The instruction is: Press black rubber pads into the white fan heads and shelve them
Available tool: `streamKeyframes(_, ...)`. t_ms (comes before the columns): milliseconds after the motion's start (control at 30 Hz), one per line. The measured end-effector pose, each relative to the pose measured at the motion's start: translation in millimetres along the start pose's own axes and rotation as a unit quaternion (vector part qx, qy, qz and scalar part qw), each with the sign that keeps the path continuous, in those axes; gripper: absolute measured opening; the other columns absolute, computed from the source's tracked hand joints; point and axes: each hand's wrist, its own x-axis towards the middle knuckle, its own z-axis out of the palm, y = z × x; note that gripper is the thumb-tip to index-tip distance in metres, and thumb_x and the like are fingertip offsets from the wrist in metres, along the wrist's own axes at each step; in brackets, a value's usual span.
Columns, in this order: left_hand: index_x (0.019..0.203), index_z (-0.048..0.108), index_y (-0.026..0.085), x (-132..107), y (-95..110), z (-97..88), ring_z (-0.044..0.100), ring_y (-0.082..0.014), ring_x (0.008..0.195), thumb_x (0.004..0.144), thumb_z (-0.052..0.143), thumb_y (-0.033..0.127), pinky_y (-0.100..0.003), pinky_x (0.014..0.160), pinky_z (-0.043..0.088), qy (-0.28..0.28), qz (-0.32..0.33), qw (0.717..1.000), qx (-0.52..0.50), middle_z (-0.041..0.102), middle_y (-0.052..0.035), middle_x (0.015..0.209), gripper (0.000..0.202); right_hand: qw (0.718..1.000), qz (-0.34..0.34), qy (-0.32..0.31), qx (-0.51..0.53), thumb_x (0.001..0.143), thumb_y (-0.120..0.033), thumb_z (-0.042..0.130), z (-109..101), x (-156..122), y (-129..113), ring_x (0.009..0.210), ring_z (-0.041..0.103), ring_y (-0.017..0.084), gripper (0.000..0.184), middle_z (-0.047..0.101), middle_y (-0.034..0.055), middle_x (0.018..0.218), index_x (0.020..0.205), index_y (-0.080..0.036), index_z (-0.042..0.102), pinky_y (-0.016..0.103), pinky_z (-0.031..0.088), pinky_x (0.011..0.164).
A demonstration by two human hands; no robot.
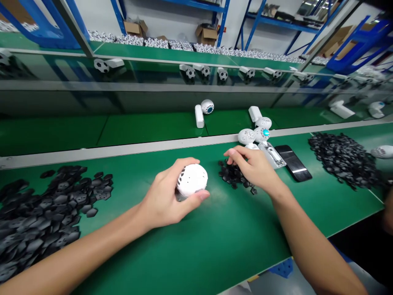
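Observation:
My left hand (167,194) is wrapped round a white, rounded plastic housing (193,180) with slots along its side and small holes in its face. Thumb and fingers grip it from both sides, above the green work surface (184,250). To the right, my right hand (250,164) reaches over a small heap of black plastic pieces (233,174). Its thumb and fingertips are pinched together at the heap's upper edge; what lies between them, if anything, is too small to make out. Part of the heap is hidden under that hand.
A large pile of flat black pieces (46,217) spreads at left, and another black pile (345,159) lies at right. Behind my right hand sit white slotted fan units (246,136) and a black phone (293,163). A metal rail (147,150) borders the conveyor (147,125).

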Motion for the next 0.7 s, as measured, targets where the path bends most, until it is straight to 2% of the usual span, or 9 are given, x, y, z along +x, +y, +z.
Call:
streamKeyframes(67,0.133,0.054,0.022,0,0,0.3,0.06,-0.0107,0.063,0.09,0.077,0.043,-0.022,0.056,0.047,-0.01,0.021,1.0,-0.004,0.072,-0.0008,0.101,0.053,0.996,-0.019,-0.051,-0.07,0.109,-0.04,0.058,-10,3,9,0.081,0.072,0.021,0.027,0.08,0.0008,0.094,0.101,-0.025,0.079,0.033,0.05,0.073)
streamKeyframes(200,0.128,0.059,0.022,5,0,-2.4,0.064,-0.0125,0.069,0.09,0.076,0.041,-0.023,0.061,0.05,-0.005,0.014,1.0,-0.007,0.072,-0.0006,0.098,0.046,0.982,-0.081,-0.121,-0.116,0.109,-0.031,0.058,-15,3,16,0.1,0.071,0.024,0.025,0.079,0.0036,0.107,0.112,-0.026,0.082,0.036,0.051,0.088)
streamKeyframes(300,0.129,0.06,0.024,6,-3,-4.8,0.067,-0.0149,0.071,0.092,0.076,0.042,-0.025,0.062,0.053,-0.012,-0.009,0.999,-0.045,0.074,-0.0016,0.097,0.045,0.973,-0.078,-0.139,-0.165,0.109,-0.03,0.058,-14,3,15,0.097,0.071,0.025,0.027,0.076,0.0054,0.105,0.116,-0.026,0.083,0.036,0.051,0.083)
streamKeyframes(367,0.136,0.055,0.025,6,-5,-4.4,0.073,-0.0191,0.083,0.092,0.076,0.04,-0.029,0.071,0.058,-0.004,-0.003,0.996,-0.092,0.074,-0.0047,0.106,0.05,0.97,-0.072,-0.142,-0.185,0.108,-0.03,0.059,-13,2,14,0.093,0.071,0.024,0.026,0.074,0.0056,0.105,0.116,-0.026,0.083,0.035,0.051,0.079)
streamKeyframes(433,0.142,0.05,0.027,5,-8,-2.2,0.073,-0.0257,0.11,0.09,0.08,0.036,-0.037,0.092,0.06,0.015,0.033,0.993,-0.115,0.071,-0.0094,0.127,0.061,0.97,-0.072,-0.148,-0.181,0.108,-0.031,0.061,-11,2,12,0.09,0.071,0.022,0.024,0.074,0.0049,0.106,0.115,-0.026,0.083,0.034,0.051,0.079)
streamKeyframes(500,0.148,0.046,0.029,5,-11,0.9,0.064,-0.0301,0.133,0.086,0.086,0.032,-0.043,0.111,0.054,0.026,0.08,0.992,-0.09,0.064,-0.012,0.145,0.074,0.969,-0.077,-0.159,-0.174,0.105,-0.035,0.066,-7,0,10,0.091,0.071,0.022,0.02,0.074,0.0041,0.109,0.114,-0.026,0.082,0.034,0.051,0.08)
streamKeyframes(567,0.152,0.044,0.03,5,-14,3.6,0.058,-0.0317,0.142,0.085,0.087,0.029,-0.047,0.119,0.047,0.021,0.127,0.991,-0.043,0.061,-0.0128,0.151,0.079,0.964,-0.081,-0.17,-0.187,0.101,-0.038,0.073,-4,-1,9,0.093,0.071,0.023,0.018,0.074,0.0039,0.11,0.111,-0.025,0.081,0.034,0.051,0.08)
streamKeyframes(633,0.15,0.047,0.03,4,-19,4.8,0.057,-0.0332,0.141,0.085,0.085,0.029,-0.049,0.118,0.048,0.024,0.162,0.986,0.012,0.059,-0.014,0.149,0.075,0.959,-0.083,-0.17,-0.21,0.099,-0.037,0.075,0,-2,8,0.094,0.07,0.025,0.016,0.075,0.0041,0.107,0.106,-0.024,0.081,0.035,0.05,0.078)
streamKeyframes(700,0.142,0.053,0.028,0,-25,4.5,0.061,-0.0333,0.129,0.084,0.085,0.032,-0.048,0.106,0.054,0.043,0.173,0.981,0.074,0.059,-0.0144,0.139,0.067,0.958,-0.086,-0.162,-0.222,0.101,-0.035,0.072,2,-2,8,0.091,0.07,0.024,0.014,0.074,0.0039,0.102,0.102,-0.024,0.081,0.035,0.049,0.076)
